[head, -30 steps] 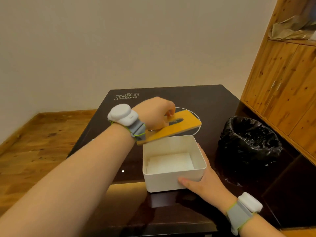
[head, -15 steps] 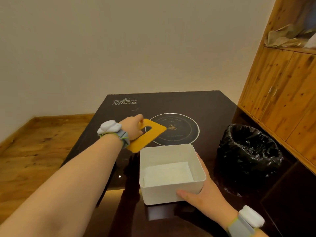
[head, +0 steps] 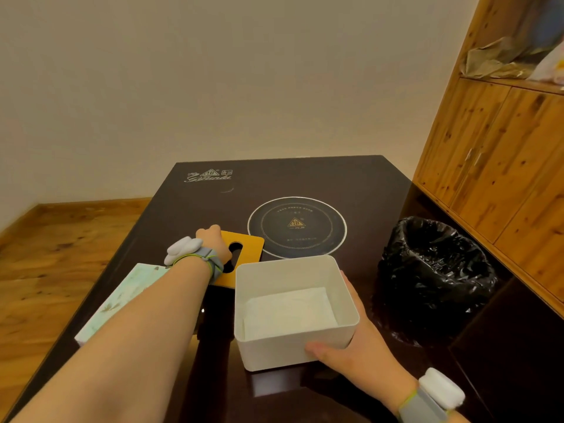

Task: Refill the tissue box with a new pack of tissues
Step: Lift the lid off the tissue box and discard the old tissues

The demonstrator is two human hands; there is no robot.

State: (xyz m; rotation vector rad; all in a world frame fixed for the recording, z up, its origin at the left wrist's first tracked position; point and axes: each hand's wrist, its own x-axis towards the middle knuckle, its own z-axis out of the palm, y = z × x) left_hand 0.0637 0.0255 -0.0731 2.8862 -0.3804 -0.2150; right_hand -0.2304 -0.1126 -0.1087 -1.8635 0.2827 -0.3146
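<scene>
A white open tissue box stands on the dark table, with a thin layer of white tissue on its floor. My right hand grips its near right corner. The box's yellow-orange lid, with an oval slot, lies flat on the table behind the box's left corner. My left hand rests on the lid's left edge, fingers hidden behind the hand. A pale green pack of tissues lies at the table's left edge, partly covered by my left forearm.
A round induction ring is set in the table behind the box. A bin with a black bag stands to the right. Wooden cabinets line the right wall. Wooden floor lies to the left.
My left hand carried the lid from above the box down to the left and set it flat on the table. The green tissue pack has come into view. My right hand stayed on the box.
</scene>
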